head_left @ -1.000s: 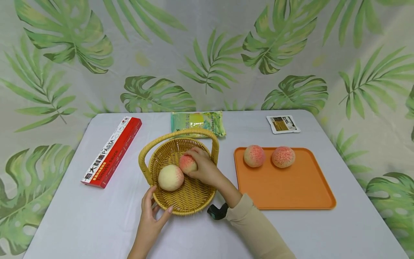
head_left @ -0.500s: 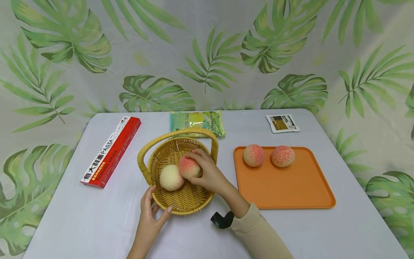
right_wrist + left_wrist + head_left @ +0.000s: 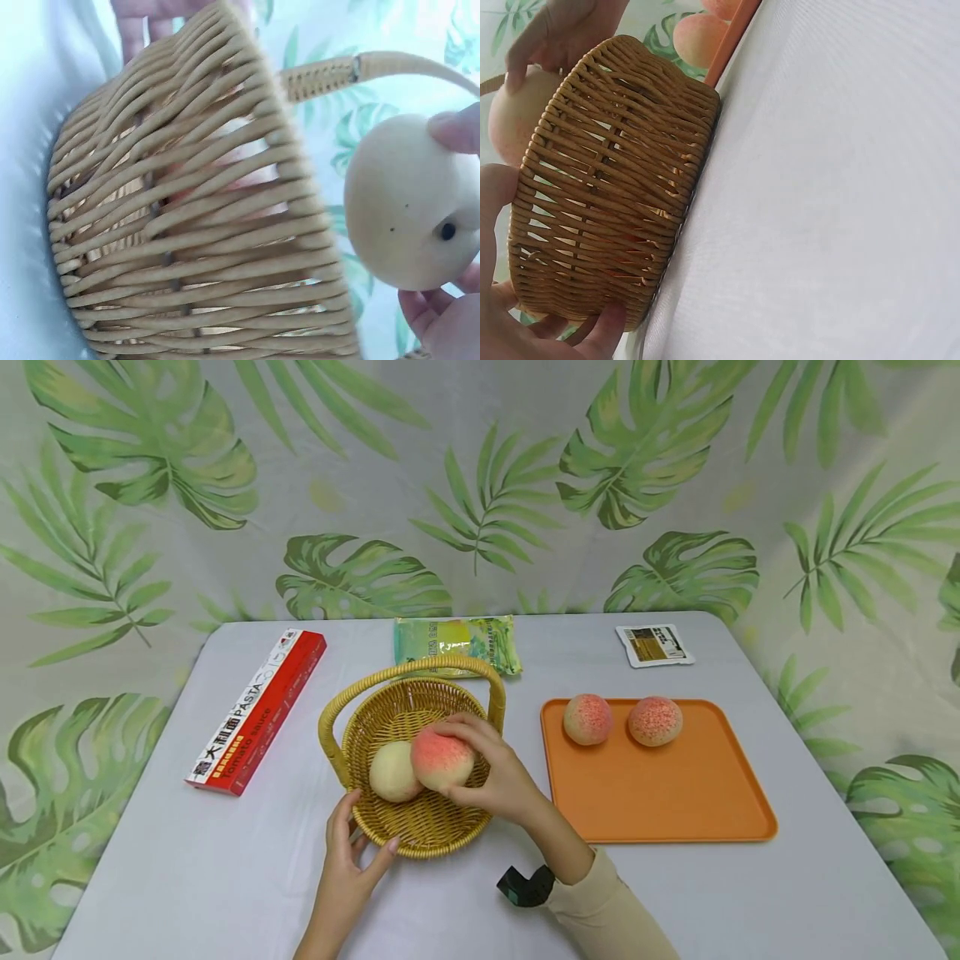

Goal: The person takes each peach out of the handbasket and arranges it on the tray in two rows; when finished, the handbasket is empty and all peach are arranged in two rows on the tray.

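Observation:
My right hand (image 3: 498, 774) holds a pink and cream peach (image 3: 441, 762), thumb on the near side and fingers over the top. In the right wrist view that peach (image 3: 409, 202) is above the rim of the wicker basket (image 3: 217, 247), its dark-holed end facing the camera. A second, paler peach (image 3: 392, 772) lies inside the basket, partly covered by the held one in the head view. My left hand (image 3: 348, 852) grips the basket's near left side. Its thumb is at the rim and its fingers (image 3: 604, 334) lie against the woven outer wall.
To the right, an orange tray (image 3: 660, 802) bears two peaches, one left (image 3: 588, 720) and one right (image 3: 656, 721). A red and white pasta box (image 3: 258, 714) lies at left. Behind the basket's tall handle (image 3: 420, 664) is a green packet (image 3: 491, 643); a small white sachet (image 3: 655, 645) lies far right.
My right hand has lifted the peach up from inside the basket and drawn it slightly toward me. My left hand and the basket have hardly moved.

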